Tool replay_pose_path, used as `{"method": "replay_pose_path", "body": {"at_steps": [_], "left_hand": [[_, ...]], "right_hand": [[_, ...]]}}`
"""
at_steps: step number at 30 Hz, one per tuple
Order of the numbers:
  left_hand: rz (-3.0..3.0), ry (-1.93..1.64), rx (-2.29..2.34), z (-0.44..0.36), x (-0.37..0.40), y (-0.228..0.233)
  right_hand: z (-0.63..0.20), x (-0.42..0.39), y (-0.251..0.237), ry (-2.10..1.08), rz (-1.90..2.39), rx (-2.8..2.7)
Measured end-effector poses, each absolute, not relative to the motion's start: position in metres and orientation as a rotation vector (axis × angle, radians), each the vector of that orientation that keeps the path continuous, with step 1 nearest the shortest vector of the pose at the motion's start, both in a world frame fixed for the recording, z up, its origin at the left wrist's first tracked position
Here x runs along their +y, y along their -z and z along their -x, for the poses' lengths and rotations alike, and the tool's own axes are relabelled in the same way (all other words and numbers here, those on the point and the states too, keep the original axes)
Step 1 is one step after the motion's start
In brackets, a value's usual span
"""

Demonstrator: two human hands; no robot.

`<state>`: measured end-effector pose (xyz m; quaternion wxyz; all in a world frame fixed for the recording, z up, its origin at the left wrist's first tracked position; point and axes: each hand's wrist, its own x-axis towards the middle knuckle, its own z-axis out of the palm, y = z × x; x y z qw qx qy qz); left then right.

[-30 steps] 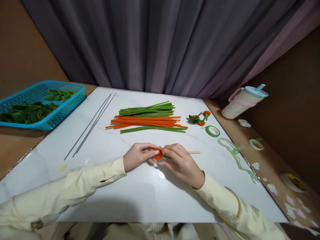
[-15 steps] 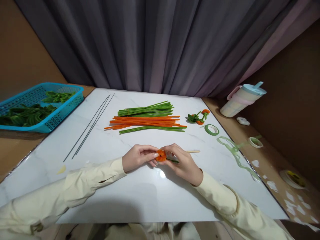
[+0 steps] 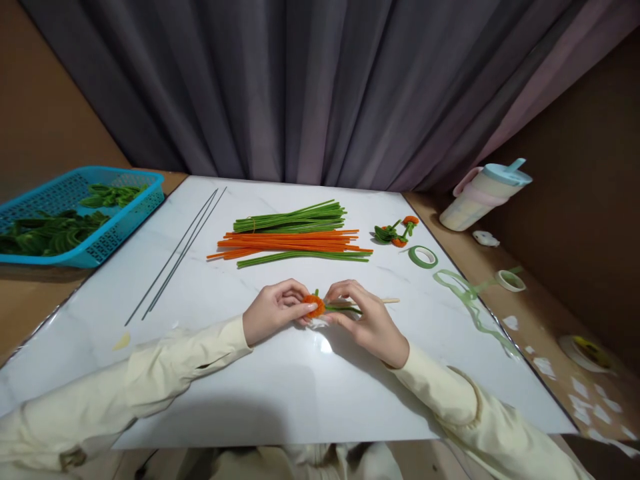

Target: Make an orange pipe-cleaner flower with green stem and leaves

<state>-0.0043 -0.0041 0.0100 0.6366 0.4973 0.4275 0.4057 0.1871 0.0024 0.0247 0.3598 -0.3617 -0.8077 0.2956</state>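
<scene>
My left hand point(image 3: 277, 310) pinches a fuzzy orange pipe-cleaner flower point(image 3: 314, 306) between thumb and fingers, above the table's near middle. A short green tip sticks up behind the flower, and a thin green stem point(image 3: 343, 309) runs from it to the right. My right hand point(image 3: 369, 323) curves around that stem, its thumb and forefinger apart beside the flower; whether the fingertips touch it is hard to tell. Behind the right hand lies a pale wooden stick point(image 3: 391, 301), partly hidden. Bundles of green pipe cleaners point(image 3: 290, 219) and orange pipe cleaners point(image 3: 287, 241) lie beyond both hands.
Thin dark wires point(image 3: 181, 257) lie at left, near a blue basket point(image 3: 159, 191) of green looped pieces. To the right are finished orange-and-green pieces point(image 3: 400, 233), green tape point(image 3: 421, 264), a loose tape strip point(image 3: 470, 307), paper scraps point(image 3: 545, 367) and a tumbler point(image 3: 475, 200).
The orange flower has shifted slightly left with my left hand and been turned, so a green tip now shows above it. My right fingers have drawn a little apart from it, exposing more stem.
</scene>
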Motion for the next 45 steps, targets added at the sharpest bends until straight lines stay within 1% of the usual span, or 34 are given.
{"method": "replay_pose_path", "body": {"at_steps": [3,6,7,9,12,15,17,19,22,25,36,45], "left_hand": [[-1.114,-0.973,0.975,0.004,-0.004,-0.008],[-1.09,-0.983,0.978,0.003,-0.005,-0.008],[-1.086,-0.992,0.986,0.004,-0.005,-0.008],[-1.091,-1.01,1.017,0.004,-0.006,-0.009],[-1.121,-1.016,1.052,0.003,-0.007,-0.01],[-1.208,-0.979,1.065,0.002,-0.009,-0.007],[-1.383,-0.951,1.139,0.002,-0.011,-0.005],[-1.641,-0.953,1.244,0.002,-0.011,-0.005],[-1.97,-1.006,1.268,0.004,-0.012,-0.005],[-2.049,-1.015,1.209,0.005,-0.014,-0.005],[-1.622,-0.94,1.089,0.001,-0.015,-0.007],[-1.611,-0.927,1.107,0.002,-0.016,-0.006]], "right_hand": [[-0.188,0.002,-0.027,-0.567,0.939,-2.081],[-0.187,-0.003,-0.027,-0.28,0.998,-2.012],[-0.187,-0.006,-0.027,-0.241,1.01,-1.988],[-0.185,-0.009,-0.027,-0.345,1.053,-1.976],[-0.181,-0.008,-0.026,-0.85,1.177,-1.944],[-0.177,-0.002,-0.025,-1.334,1.215,-1.77],[-0.175,0.001,-0.024,-1.533,1.176,-1.651],[-0.175,0.003,-0.023,-1.65,1.15,-1.566],[-0.175,0.004,-0.022,-1.72,1.157,-1.505],[-0.175,0.003,-0.021,-1.717,1.165,-1.492],[-0.176,0.002,-0.02,-1.704,1.137,-1.496],[-0.175,0.003,-0.021,-1.694,1.164,-1.485]]}}
